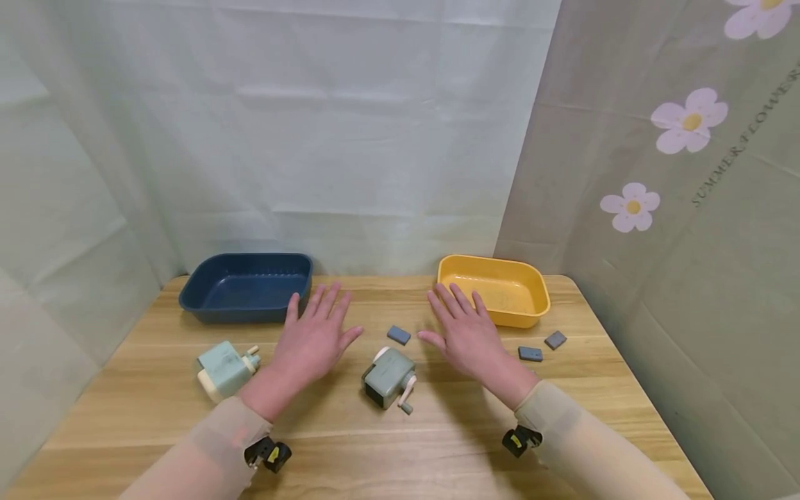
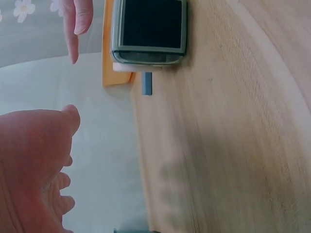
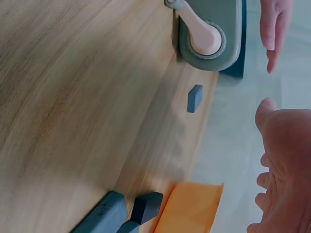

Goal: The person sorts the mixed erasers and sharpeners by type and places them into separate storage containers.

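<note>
My left hand (image 1: 312, 340) is spread above the table with straight fingers and holds nothing. In the head view its fingertips overlap the right end of a navy blue basin (image 1: 246, 316). My right hand (image 1: 465, 333), equally spread and bare, overlaps the near left corner of a yellow basin (image 1: 515, 319). Between the hands stands a grey-green crank pencil sharpener (image 1: 389, 378) with a dark front window and a pale crank. Left of my left wrist lies a mint and cream crank sharpener (image 1: 226, 369). A small blue-grey block (image 1: 398, 335), eraser-like, rests behind the middle sharpener.
Right of my right hand lie a blue-grey block (image 1: 530, 354) and a darker block (image 1: 555, 339). The wooden table (image 1: 375, 458) meets a pale curtain (image 1: 375, 173) at the back. A flower-printed curtain (image 1: 706, 278) hangs along the right side.
</note>
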### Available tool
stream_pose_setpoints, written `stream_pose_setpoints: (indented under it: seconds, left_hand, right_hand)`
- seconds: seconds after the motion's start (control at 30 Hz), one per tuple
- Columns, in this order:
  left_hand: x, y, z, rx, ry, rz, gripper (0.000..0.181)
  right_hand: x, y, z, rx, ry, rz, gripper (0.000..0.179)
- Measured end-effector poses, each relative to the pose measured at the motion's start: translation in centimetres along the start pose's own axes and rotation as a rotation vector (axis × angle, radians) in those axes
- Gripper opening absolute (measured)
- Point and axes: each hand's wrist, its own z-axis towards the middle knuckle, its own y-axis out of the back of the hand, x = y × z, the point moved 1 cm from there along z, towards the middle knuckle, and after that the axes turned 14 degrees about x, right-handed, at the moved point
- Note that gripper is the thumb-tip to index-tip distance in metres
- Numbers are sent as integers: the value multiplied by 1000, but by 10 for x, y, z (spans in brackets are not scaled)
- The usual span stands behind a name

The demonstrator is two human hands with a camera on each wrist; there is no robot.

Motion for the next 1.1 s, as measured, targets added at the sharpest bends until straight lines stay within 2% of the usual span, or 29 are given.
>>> stream_pose_setpoints:
  seconds: [0.47, 0.73, 1.1]
  left_hand:
    - [19, -3, 5, -4, 35, -42, 76]
    - [29, -6, 8, -3, 52, -56, 75]
    - [41, -10, 9, 29, 95, -81, 76]
  right_hand:
    - [-8, -7, 3, 26, -47, 56, 83]
    - [-14, -14, 4, 29, -59, 54, 83]
    - [-19, -18, 5, 64, -88, 63, 84]
